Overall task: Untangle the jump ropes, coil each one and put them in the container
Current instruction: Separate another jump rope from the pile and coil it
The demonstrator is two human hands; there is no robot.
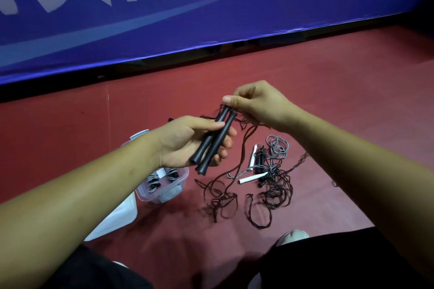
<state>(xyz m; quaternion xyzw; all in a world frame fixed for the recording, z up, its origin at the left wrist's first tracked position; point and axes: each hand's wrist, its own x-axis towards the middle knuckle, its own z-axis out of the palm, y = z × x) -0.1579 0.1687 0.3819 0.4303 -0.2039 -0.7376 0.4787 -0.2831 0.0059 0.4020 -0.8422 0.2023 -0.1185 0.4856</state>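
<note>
My left hand (pixel 187 141) grips two black rope handles (pixel 212 143) side by side, held above the floor. My right hand (pixel 256 103) pinches the thin dark rope at the handles' top ends. That dark rope (pixel 234 197) trails down into a loose tangle on the red floor. To its right lies a grey rope (pixel 278 146) with white handles (pixel 252 177), mixed with another black handle (pixel 260 159). A clear plastic container (pixel 164 186) stands on the floor under my left wrist, with coiled grey rope and black handles inside.
The container's white lid (pixel 117 218) lies on the floor beside it, toward me. A blue banner wall (pixel 211 19) runs along the far side. My knees in dark clothing and a shoe (pixel 293 236) sit at the bottom edge.
</note>
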